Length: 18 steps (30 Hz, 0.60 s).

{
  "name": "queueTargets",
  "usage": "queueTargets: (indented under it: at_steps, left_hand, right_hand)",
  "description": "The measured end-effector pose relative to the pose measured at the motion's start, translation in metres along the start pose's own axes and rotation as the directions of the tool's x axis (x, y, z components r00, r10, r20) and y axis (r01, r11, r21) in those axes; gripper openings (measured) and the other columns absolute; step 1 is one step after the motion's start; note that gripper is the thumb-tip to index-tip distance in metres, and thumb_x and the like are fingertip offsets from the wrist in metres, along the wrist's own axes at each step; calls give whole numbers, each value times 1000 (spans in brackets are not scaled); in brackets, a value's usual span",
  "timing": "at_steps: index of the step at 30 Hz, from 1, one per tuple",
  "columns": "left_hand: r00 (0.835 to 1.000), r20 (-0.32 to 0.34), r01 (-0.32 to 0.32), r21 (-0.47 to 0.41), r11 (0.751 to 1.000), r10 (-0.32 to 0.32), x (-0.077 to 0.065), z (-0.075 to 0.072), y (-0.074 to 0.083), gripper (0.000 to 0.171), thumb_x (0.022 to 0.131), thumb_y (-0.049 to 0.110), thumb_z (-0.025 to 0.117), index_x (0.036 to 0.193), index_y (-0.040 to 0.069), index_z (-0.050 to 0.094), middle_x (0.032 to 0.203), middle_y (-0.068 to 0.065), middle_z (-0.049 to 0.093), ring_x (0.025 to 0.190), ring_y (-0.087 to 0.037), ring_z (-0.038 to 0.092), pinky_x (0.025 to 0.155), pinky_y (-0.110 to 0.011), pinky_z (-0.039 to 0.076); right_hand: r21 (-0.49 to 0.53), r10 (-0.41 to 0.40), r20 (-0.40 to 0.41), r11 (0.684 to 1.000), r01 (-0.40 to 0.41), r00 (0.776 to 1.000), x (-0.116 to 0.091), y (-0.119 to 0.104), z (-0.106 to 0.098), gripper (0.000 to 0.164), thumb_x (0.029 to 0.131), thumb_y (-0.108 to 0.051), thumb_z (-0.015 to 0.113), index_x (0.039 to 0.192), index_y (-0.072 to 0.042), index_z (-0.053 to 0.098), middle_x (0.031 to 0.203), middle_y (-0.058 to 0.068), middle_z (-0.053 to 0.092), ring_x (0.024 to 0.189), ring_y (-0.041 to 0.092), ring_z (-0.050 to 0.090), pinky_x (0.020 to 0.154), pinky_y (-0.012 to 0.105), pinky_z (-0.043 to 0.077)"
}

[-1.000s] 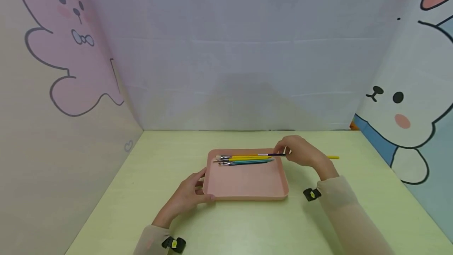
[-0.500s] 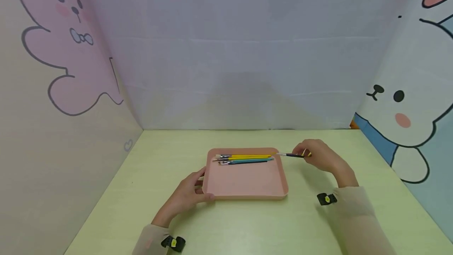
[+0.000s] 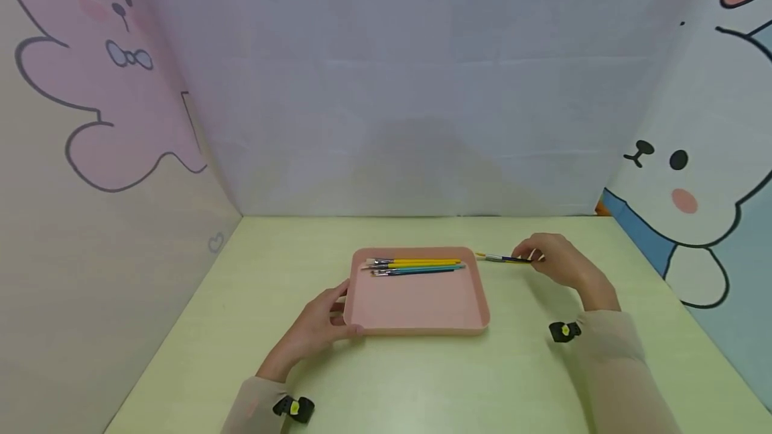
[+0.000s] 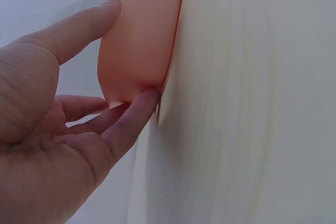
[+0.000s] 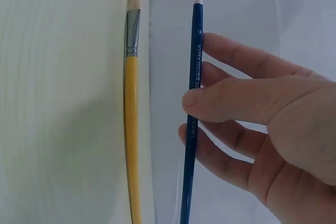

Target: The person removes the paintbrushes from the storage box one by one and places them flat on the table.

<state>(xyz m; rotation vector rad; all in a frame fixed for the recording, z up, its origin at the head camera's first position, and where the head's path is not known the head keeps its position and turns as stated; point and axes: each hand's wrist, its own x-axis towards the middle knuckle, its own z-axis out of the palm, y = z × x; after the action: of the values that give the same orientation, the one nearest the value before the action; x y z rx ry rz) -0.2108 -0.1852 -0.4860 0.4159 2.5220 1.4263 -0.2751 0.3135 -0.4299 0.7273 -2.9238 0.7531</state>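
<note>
A pink tray (image 3: pixel 416 303) lies on the table, and several paintbrushes (image 3: pixel 416 263) lie side by side along its far part, with yellow, teal and dark handles. My left hand (image 3: pixel 310 330) holds the tray's near left corner; in the left wrist view the thumb lies on one wall and fingertips touch the other. Right of the tray, my right hand (image 3: pixel 561 263) pinches a dark blue paintbrush (image 5: pixel 195 51) by its handle, between thumb and fingers. Beside it on the table lies a yellow paintbrush (image 5: pixel 132 103) with pale flat bristles, partly hidden in the head view.
The pale table (image 3: pixel 386 380) extends around the tray. A light cloth wall (image 3: pixel 416 86) rises behind its far edge, and printed side walls stand at left and right. Each wrist bears a small black strap-on device.
My right hand has moved right from the tray's far right corner, carrying the dark blue paintbrush out beside the yellow one. My left hand stays at the tray.
</note>
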Motion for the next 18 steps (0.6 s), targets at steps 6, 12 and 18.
queueTargets:
  at_steps: [6, 12, 18]
  left_hand:
    - [1000, 1, 5, 2, 1000, -5, 1, 1, 1, 104, 84, 22, 94, 168, 15, 33, 161, -13, 48, 129, -33, 63, 99, -35, 61]
    - [1000, -5, 11, -5, 1000, -11, 1, 0, 2, 104, 83, 22, 94, 168, 14, 34, 160, -13, 49, 130, -34, 63, 100, -35, 61]
    - [1000, -4, 4, -6, 1000, -4, 1, 0, 0, 104, 82, 22, 95, 167, 14, 35, 159, -14, 49, 129, -33, 63, 99, -36, 61]
  right_hand:
    - [-43, 18, 4, 999, -18, 1000, 1, 10, 3, 39, 87, 23, 63, 113, -2, 79, 104, 10, 75, 93, 30, 70, 81, 49, 62]
    - [-71, 2, 18, 997, 0, 1000, 3, 20, 8, 38, 87, 23, 66, 111, -3, 80, 102, 9, 75, 92, 30, 70, 80, 45, 62]
    - [-63, -4, 16, 998, 5, 1000, 6, 25, 13, 40, 86, 24, 65, 109, -4, 80, 100, 9, 76, 92, 31, 71, 78, 44, 63]
